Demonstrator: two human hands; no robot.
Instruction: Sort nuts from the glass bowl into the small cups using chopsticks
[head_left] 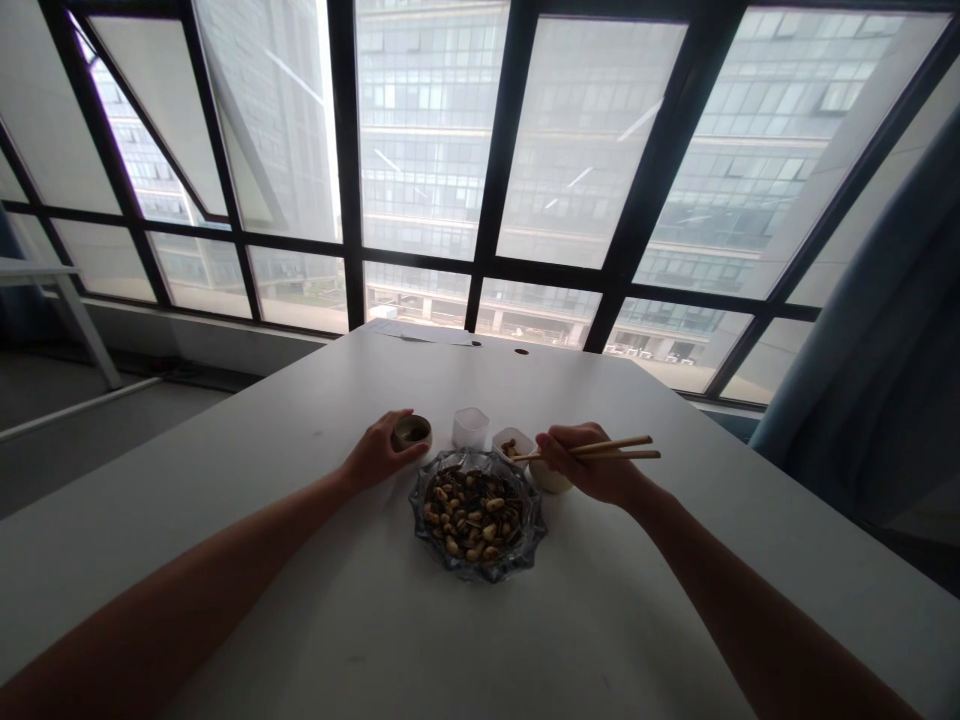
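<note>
My left hand (379, 452) is wrapped round the side of a small round cup (412, 432) with something dark inside. In my right hand (589, 462) is a pair of wooden chopsticks (619, 448), their tips over a small white cup (513, 442) that holds a few brown pieces. A glass bowl (480, 568) with a scalloped rim, filled with peanuts and dark seeds, sits between my hands. Behind it stands a translucent white cup (471, 427). Partly hidden below my right hand is a pale round container (550, 478).
The white table (390, 640) stretches forward to large windows. Papers (420, 332) and two small dark round spots lie near its far edge. A blue curtain (862, 330) hangs at the right, and another table (37, 268) stands at the far left.
</note>
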